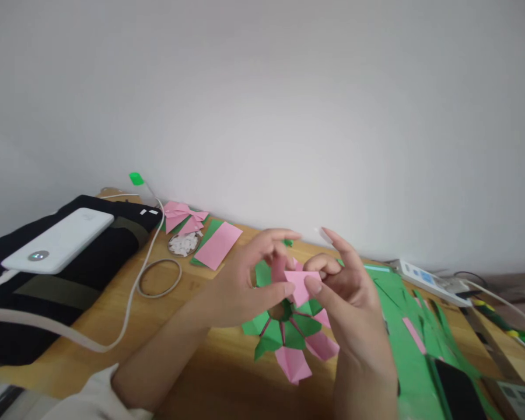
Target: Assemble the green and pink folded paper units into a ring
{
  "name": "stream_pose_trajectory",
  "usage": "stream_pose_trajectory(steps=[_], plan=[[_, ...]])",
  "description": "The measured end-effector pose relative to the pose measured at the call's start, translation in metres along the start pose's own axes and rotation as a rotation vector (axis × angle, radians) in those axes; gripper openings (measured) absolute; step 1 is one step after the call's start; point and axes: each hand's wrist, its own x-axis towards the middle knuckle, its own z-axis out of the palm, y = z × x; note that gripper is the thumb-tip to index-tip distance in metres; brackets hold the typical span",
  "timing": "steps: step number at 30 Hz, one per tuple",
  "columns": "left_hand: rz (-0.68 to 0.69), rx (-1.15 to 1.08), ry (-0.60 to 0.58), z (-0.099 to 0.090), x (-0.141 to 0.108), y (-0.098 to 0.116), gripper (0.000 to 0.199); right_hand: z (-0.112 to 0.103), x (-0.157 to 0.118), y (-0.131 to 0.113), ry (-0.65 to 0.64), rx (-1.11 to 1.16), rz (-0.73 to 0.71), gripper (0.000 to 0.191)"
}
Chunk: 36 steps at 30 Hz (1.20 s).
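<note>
My left hand (240,286) pinches the left corner of a small folded pink paper piece (300,284) between thumb and fingers. From the other side, my right hand (352,303) grips the same piece, its thumb pressed on the front and its index finger raised. A small whitish, translucent bit (324,235) shows at that raised fingertip; what it is, I cannot tell. Below and behind the hands lies a ring-shaped paper flower (295,335) with green folded petals and pink outer tips. The hands hide its upper part.
Pink and green paper rectangles (219,245), folded pieces (186,216) and a dish of small white bits (184,244) lie left. A hoop (160,278), white cable, and power bank (59,240) on black cloth are beyond. Right: green sheets (402,326), phone (457,388), power strip (431,283).
</note>
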Motion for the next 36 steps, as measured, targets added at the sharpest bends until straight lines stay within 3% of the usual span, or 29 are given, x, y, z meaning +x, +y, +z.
stream_pose_trajectory(steps=[3,5,8,12,18,28,36], plan=[[0.038,0.055,0.119,0.002,0.002,-0.008,0.049,0.001,0.001,0.001,0.017,-0.017,-0.071,0.057],[-0.027,0.051,0.14,0.002,0.003,-0.012,0.049,0.001,0.001,0.002,0.033,-0.025,-0.097,0.06],[-0.127,0.0,0.124,0.003,0.005,-0.011,0.045,0.002,0.001,0.005,0.066,-0.027,-0.127,0.062],[-0.164,-0.035,0.049,0.003,0.006,-0.003,0.033,0.004,0.001,0.006,0.089,-0.037,-0.13,0.061],[-0.14,-0.091,0.115,0.002,0.008,-0.003,0.026,0.003,-0.001,0.006,0.091,-0.102,-0.084,0.061],[-0.129,-0.383,0.109,0.007,0.003,-0.003,0.033,0.008,-0.008,0.007,0.113,-0.18,-0.04,0.066],[0.017,-0.224,0.25,0.002,-0.006,0.008,0.025,0.007,-0.018,-0.013,0.059,-0.219,-0.198,0.042]])
